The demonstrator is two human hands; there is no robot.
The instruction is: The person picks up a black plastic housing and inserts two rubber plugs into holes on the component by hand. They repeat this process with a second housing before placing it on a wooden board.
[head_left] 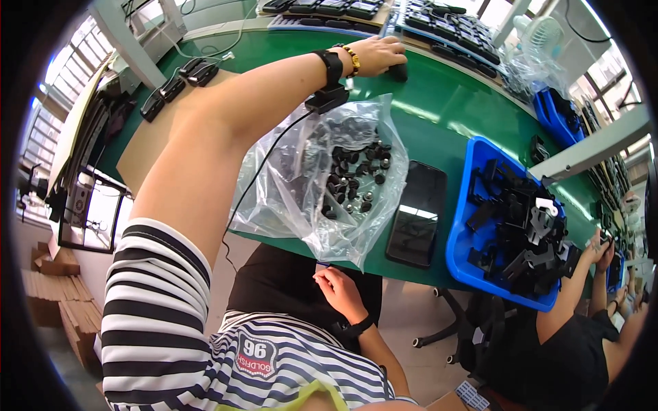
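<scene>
Grip, left hand (378,55): reaches far across the green table (439,116), fingers curled down over a small black part (399,71) that rests on the table top; whether the fingers have closed on it or only lie on it cannot be told.
Grip, right hand (340,290): low at the near edge of the table, below the clear plastic bag (322,171), fingers loosely curled around a small dark bit at the fingertips; too small to tell what it is.
Small black part: on the table, beyond the bag, just short of the trays at the far edge.
Left wrist: black strap, bead bracelet, and a black clip (326,98) with a thin cable running back along the forearm.
Clear plastic bag: lies open on the table, under the left forearm, with many small black round pieces (353,181) inside.
Phone (416,212): dark, flat, screen up, just right of the bag.
Blue bin (473,246): right of the phone, heaped with black plastic parts (524,233).
Far trays (452,27): beyond the bag, along the far edge, filled with black items.
Black devices (178,79): in a row, far left of the bag.
Another person's arm (582,274): right of the blue bin.
</scene>
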